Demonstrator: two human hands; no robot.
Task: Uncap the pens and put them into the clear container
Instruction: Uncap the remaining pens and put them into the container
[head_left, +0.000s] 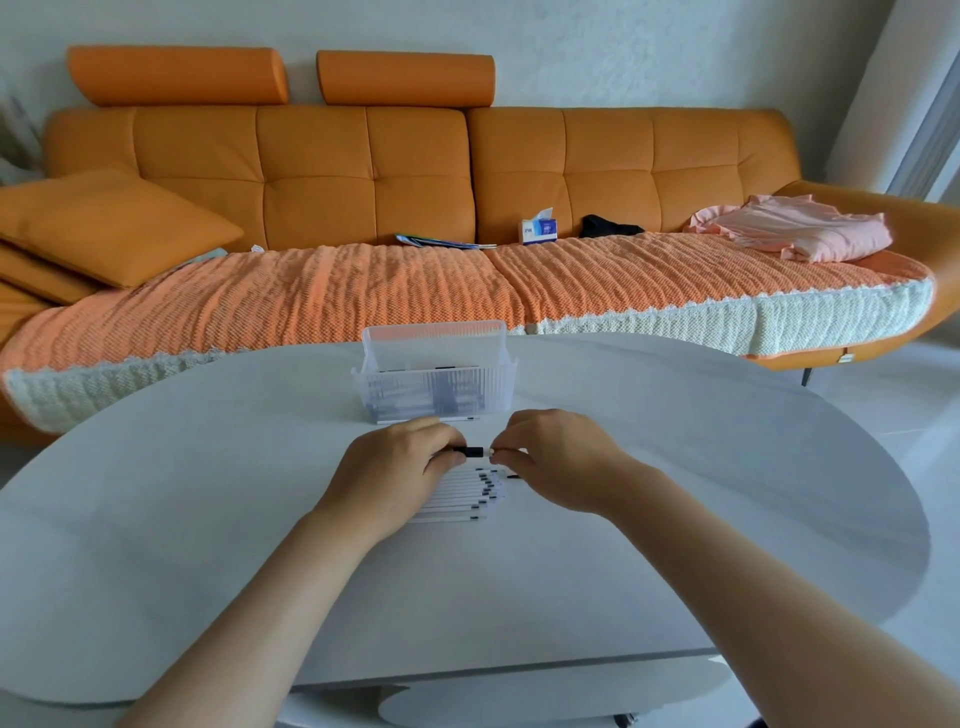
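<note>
Holding dark pens (441, 397), clear container (434, 371) beyond both hands (397, 467)

Between my left hand (397, 457) and right hand (558, 457) I hold one pen (474, 451) above the table (675, 493). Just beneath my grip lies a row of pens (460, 496). Behind it stands the container (434, 376), with one pen (431, 420) lying against its front.

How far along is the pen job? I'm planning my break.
Some dark-tipped pens already lie inside the clear container. The left hand and right hand are pulling one pen apart. A row of pens on the table remains, plus one beside the container.
</note>
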